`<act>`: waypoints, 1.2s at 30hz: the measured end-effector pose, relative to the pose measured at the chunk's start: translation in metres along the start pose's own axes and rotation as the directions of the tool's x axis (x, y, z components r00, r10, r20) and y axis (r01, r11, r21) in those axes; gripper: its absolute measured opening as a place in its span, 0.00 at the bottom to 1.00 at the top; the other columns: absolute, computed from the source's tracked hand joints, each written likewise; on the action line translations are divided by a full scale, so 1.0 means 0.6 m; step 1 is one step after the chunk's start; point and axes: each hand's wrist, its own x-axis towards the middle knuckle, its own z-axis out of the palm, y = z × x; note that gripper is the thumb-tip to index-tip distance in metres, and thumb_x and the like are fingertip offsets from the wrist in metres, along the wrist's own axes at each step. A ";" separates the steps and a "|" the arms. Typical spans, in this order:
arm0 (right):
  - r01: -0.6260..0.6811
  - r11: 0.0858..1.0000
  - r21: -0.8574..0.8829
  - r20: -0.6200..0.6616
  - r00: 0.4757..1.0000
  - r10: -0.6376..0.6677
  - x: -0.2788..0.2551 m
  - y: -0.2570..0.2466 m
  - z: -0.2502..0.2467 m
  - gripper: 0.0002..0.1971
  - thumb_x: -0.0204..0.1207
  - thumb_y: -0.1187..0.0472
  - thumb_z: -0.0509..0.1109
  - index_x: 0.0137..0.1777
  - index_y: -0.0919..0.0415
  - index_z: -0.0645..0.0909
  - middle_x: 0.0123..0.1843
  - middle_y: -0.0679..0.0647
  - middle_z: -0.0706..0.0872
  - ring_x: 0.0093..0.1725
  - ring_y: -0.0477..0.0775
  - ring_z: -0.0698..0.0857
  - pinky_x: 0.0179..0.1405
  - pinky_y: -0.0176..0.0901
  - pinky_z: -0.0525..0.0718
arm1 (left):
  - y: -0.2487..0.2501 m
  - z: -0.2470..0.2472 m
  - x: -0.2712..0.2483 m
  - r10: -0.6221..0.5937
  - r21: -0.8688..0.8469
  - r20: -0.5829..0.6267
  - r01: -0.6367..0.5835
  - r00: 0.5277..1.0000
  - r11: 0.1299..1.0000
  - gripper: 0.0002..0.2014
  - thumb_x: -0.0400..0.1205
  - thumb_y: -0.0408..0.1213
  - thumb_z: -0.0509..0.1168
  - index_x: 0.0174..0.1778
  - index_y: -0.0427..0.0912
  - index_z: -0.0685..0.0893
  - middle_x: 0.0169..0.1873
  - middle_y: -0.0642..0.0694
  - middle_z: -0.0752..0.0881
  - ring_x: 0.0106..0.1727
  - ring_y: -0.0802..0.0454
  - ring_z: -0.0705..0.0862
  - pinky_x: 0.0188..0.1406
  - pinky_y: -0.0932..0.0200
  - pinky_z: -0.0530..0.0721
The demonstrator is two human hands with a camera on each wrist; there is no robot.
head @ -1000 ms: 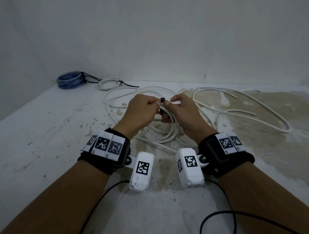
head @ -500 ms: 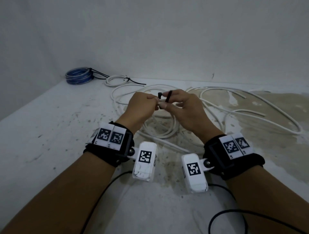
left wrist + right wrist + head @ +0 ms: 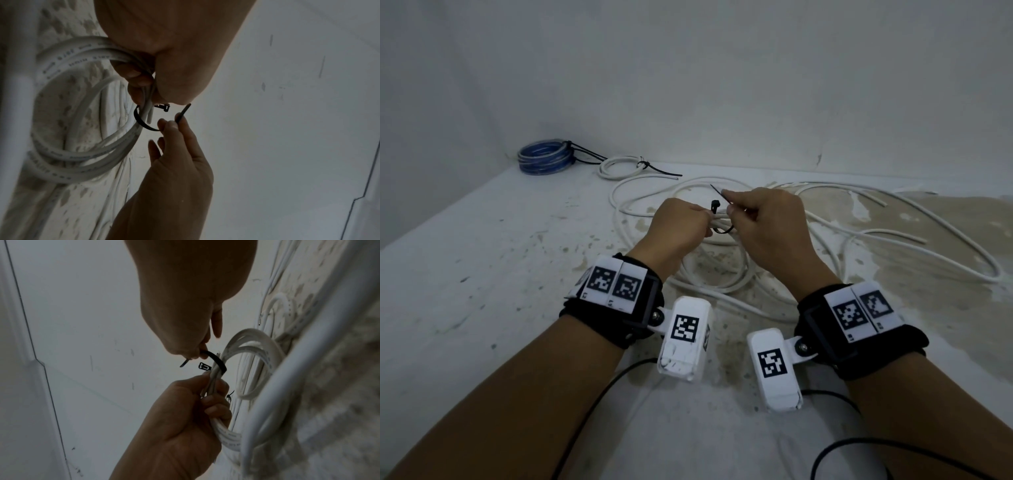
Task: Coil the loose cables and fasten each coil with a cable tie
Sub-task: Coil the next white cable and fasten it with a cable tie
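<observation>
A white coil [image 3: 717,274] is held up just above the floor [image 3: 482,274], mid-scene, w/ its lower loops hanging toward the floor. Its top strands are gripped in the left hand [image 3: 681,222], fingers curled round the bunch; same grip is seen in the right wrist view [image 3: 185,410]. A black tie [image 3: 144,123] is looped under and round the strands right beside that grip. The tie's square head [image 3: 205,366] stands free just next to the left fingers, nothing threaded through it. The tie's tail is pinched betw. thumb and fingertips of the right hand [image 3: 763,222], w/ the thin tip poking up and left past the fingers. Tip and head are near but apart.

More loose white cable [image 3: 893,219] is spread over the floor behind and to the right of the hands. At the far wall, a small white coil [image 3: 619,166] w/ a black tie round it is seen, and left of it, in the corner, a blue coil [image 3: 544,159], also tied. Black bands w/ marker tags and white camera units are worn on both wrists; black leads trail from them toward the viewer.
</observation>
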 end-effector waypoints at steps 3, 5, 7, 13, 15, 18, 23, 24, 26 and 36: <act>-0.013 1.000 0.003 -0.008 1.000 0.013 0.001 0.001 0.003 0.13 0.77 0.65 0.72 0.59 0.56 0.90 0.41 0.53 0.93 0.31 0.45 0.80 0.39 0.38 0.78 | 0.001 -0.002 0.002 -0.048 -0.008 -0.004 0.048 0.999 0.999 0.10 0.82 0.30 0.64 0.47 0.31 0.91 0.30 0.44 0.85 0.17 0.63 0.76 0.20 0.66 0.69; -0.013 1.000 0.002 -0.005 1.000 0.013 0.000 0.001 0.004 0.13 0.77 0.65 0.72 0.59 0.56 0.90 0.41 0.53 0.92 0.31 0.41 0.77 0.39 0.35 0.75 | 0.002 -0.002 0.004 -0.071 -0.016 -0.001 0.071 0.997 0.997 0.10 0.82 0.30 0.65 0.48 0.29 0.90 0.28 0.46 0.84 0.11 0.64 0.72 0.16 0.68 0.67; -0.018 1.000 0.011 0.008 1.000 0.017 -0.001 0.000 0.004 0.11 0.77 0.64 0.73 0.57 0.56 0.91 0.42 0.52 0.93 0.29 0.37 0.78 0.38 0.31 0.74 | 0.004 -0.002 0.004 -0.081 -0.013 0.005 0.081 0.997 0.997 0.09 0.82 0.30 0.66 0.48 0.28 0.90 0.27 0.46 0.84 0.11 0.64 0.72 0.14 0.70 0.66; -0.045 0.999 -0.017 0.027 0.999 0.045 0.000 -0.002 0.003 0.07 0.74 0.62 0.76 0.50 0.58 0.93 0.38 0.52 0.93 0.29 0.37 0.80 0.37 0.30 0.79 | 0.003 -0.002 0.004 -0.127 -0.042 0.007 0.127 0.992 0.991 0.08 0.82 0.30 0.67 0.47 0.30 0.89 0.27 0.45 0.84 0.11 0.64 0.72 0.17 0.67 0.67; -0.054 0.998 -0.040 0.036 0.998 0.056 0.000 -0.001 0.004 0.07 0.73 0.63 0.75 0.48 0.58 0.93 0.37 0.51 0.92 0.29 0.38 0.80 0.35 0.27 0.76 | 0.002 -0.002 0.004 -0.146 -0.059 0.002 0.145 0.989 0.988 0.07 0.82 0.30 0.66 0.45 0.31 0.89 0.27 0.45 0.85 0.14 0.62 0.74 0.17 0.67 0.67; -0.060 0.997 -0.054 0.021 0.998 0.061 -0.001 -0.001 0.003 0.07 0.72 0.62 0.75 0.47 0.57 0.93 0.35 0.50 0.92 0.28 0.40 0.81 0.33 0.26 0.75 | 0.002 -0.002 0.002 -0.158 -0.068 -0.004 0.158 0.987 0.985 0.07 0.81 0.29 0.66 0.45 0.32 0.89 0.27 0.44 0.85 0.14 0.62 0.74 0.17 0.68 0.66; -0.069 0.996 -0.060 0.014 0.997 0.070 -0.001 -0.003 0.003 0.07 0.72 0.63 0.75 0.47 0.57 0.93 0.34 0.50 0.92 0.29 0.43 0.82 0.32 0.28 0.77 | 0.006 -0.002 -0.002 -0.129 -0.057 0.013 0.129 0.992 0.990 0.09 0.83 0.27 0.64 0.53 0.26 0.87 0.29 0.44 0.83 0.11 0.65 0.75 0.13 0.72 0.65; -0.072 0.996 -0.060 0.009 0.997 0.072 0.000 -0.003 0.003 0.07 0.71 0.63 0.75 0.47 0.57 0.93 0.34 0.50 0.91 0.28 0.44 0.82 0.32 0.29 0.77 | 0.006 -0.002 -0.001 -0.117 -0.037 0.018 0.118 0.993 0.992 0.10 0.83 0.27 0.64 0.53 0.25 0.87 0.29 0.44 0.83 0.11 0.66 0.75 0.14 0.71 0.66; -0.077 0.995 -0.062 0.003 0.997 0.078 0.000 -0.004 0.003 0.07 0.71 0.63 0.75 0.46 0.57 0.93 0.33 0.50 0.91 0.28 0.44 0.82 0.32 0.29 0.77 | 0.005 -0.003 0.000 -0.086 0.021 0.023 0.085 0.996 0.996 0.09 0.82 0.27 0.65 0.52 0.25 0.88 0.31 0.43 0.83 0.12 0.65 0.74 0.16 0.70 0.68; -0.132 0.991 -0.034 0.018 0.991 0.133 -0.003 -0.013 0.003 0.09 0.68 0.65 0.73 0.49 0.57 0.84 0.28 0.50 0.84 0.30 0.44 0.81 0.30 0.23 0.70 | 0.006 0.003 -0.010 0.072 0.149 0.060 -0.080 0.996 0.986 0.11 0.82 0.33 0.64 0.47 0.41 0.93 0.32 0.53 0.89 0.28 0.66 0.82 0.23 0.71 0.73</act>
